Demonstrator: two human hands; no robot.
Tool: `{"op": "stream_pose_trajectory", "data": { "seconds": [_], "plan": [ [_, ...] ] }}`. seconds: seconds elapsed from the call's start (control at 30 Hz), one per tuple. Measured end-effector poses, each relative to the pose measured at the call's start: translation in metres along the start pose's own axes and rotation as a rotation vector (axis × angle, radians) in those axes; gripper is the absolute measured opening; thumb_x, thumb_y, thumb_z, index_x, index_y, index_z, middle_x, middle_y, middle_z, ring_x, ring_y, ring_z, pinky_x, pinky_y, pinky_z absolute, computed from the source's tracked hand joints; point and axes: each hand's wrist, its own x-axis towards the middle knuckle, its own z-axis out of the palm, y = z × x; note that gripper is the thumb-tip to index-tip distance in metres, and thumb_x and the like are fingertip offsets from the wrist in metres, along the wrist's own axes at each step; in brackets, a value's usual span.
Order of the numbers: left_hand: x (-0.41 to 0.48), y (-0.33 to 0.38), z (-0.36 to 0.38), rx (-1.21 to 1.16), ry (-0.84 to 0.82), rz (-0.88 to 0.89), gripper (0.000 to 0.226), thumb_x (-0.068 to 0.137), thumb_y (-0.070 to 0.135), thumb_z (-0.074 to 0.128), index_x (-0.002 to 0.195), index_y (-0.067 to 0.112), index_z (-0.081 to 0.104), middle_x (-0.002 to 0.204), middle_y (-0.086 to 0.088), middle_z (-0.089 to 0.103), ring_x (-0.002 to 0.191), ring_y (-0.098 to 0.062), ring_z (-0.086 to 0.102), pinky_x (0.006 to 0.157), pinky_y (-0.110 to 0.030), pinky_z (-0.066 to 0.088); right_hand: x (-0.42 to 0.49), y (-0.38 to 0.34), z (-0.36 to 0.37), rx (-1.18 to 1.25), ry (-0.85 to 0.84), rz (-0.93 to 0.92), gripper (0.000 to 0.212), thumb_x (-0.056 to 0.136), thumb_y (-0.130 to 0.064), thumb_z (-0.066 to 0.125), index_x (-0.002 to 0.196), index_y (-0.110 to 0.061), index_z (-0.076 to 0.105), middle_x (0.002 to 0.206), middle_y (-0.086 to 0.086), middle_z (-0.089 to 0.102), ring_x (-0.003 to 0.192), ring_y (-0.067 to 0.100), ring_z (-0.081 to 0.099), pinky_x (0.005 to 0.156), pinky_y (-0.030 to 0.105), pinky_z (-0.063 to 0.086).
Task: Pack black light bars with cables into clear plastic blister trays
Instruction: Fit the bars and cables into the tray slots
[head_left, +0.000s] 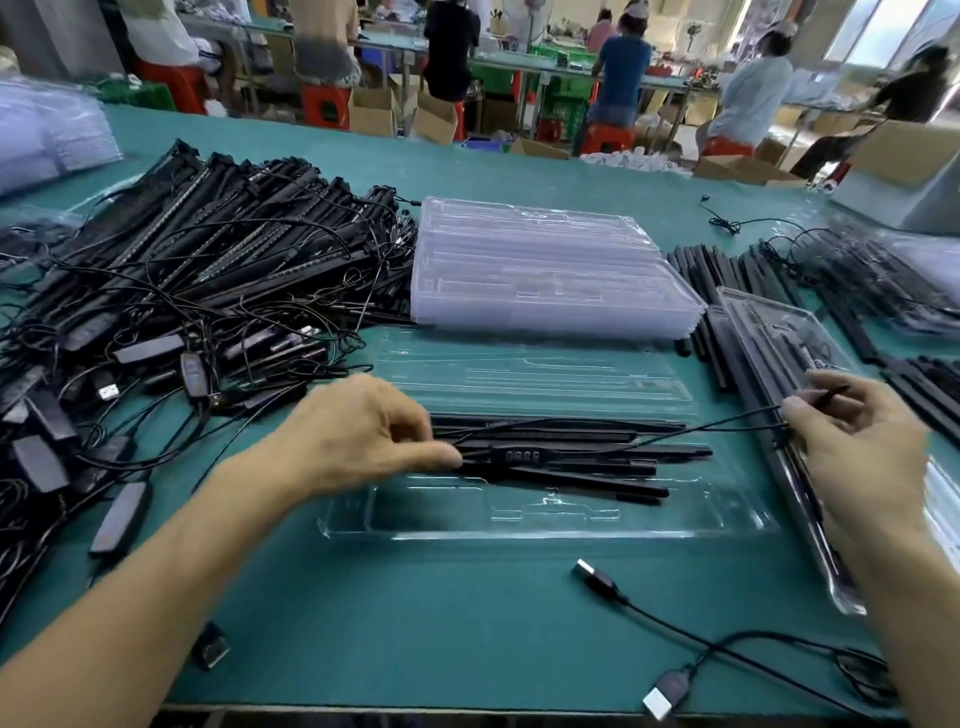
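Nearest, a loose black cable with silver USB plugs (600, 571) lies on the teal surface (415, 623). Beyond it, an open clear plastic blister tray (519, 519) carries long black light bars (597, 475) across its middle. The left hand (358, 431) narrows its grip to a pinch just beside a black button controller (514, 455) on the bars; the right hand (857, 441) pinches a thin black cable (727, 418) running from them. Further back sit a stack of empty clear trays (545, 270) and, leftward, a tangled pile of black bars and leads (182, 270)
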Motion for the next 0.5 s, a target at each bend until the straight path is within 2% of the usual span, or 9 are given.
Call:
{"op": "stream_pose_trajectory", "data": {
  "seconds": [0.1,0.2,0.33,0.43,0.5],
  "plan": [
    [0.001,0.012,0.008,0.228,-0.119,0.011,0.044,0.074,0.077,0.054,0.074,0.035,0.066,0.071,0.018,0.063,0.071,-0.001,0.056,0.062,-0.025,0.042,0.004,0.005,0.005,-0.163,0.024,-0.055,0.028,0.085,-0.013,0.067,0.092,-0.040,0.062,0.085,-0.010,0.067,0.074,0.003,0.062,0.064,0.012,0.051],
    [-0.001,0.011,0.011,0.283,-0.098,0.010,0.026,0.078,0.064,0.061,0.076,0.039,0.060,0.082,0.018,0.057,0.084,-0.002,0.052,0.069,-0.027,0.041,0.002,0.007,0.004,-0.291,-0.069,-0.087,0.032,0.083,-0.013,0.060,0.102,-0.040,0.060,0.084,-0.006,0.068,0.073,0.014,0.064,0.064,0.026,0.051],
    [0.001,0.023,0.026,0.189,0.003,0.072,0.040,0.079,0.068,0.059,0.108,0.041,0.054,0.097,0.019,0.056,0.094,-0.005,0.054,0.078,-0.029,0.046,-0.011,0.002,0.006,-0.303,-0.335,-0.096,0.032,0.088,-0.002,0.060,0.101,-0.031,0.065,0.079,-0.001,0.070,0.080,0.021,0.067,0.072,0.040,0.056],
    [0.009,0.027,0.039,0.232,0.000,0.071,0.037,0.087,0.062,0.057,0.117,0.041,0.053,0.106,0.018,0.058,0.107,-0.008,0.054,0.082,-0.031,0.045,-0.022,-0.003,0.007,-0.451,-0.418,-0.177,0.027,0.089,-0.007,0.064,0.100,-0.031,0.065,0.086,-0.005,0.069,0.081,0.012,0.064,0.073,0.026,0.050],
    [0.012,0.026,0.041,0.203,-0.011,0.091,0.034,0.089,0.056,0.059,0.119,0.039,0.057,0.108,0.017,0.060,0.108,-0.009,0.054,0.086,-0.030,0.045,-0.027,-0.003,0.006,-0.627,-0.483,-0.261,0.026,0.089,-0.009,0.066,0.109,-0.026,0.065,0.099,-0.003,0.066,0.091,0.013,0.061,0.082,0.025,0.045]
  ]
}}
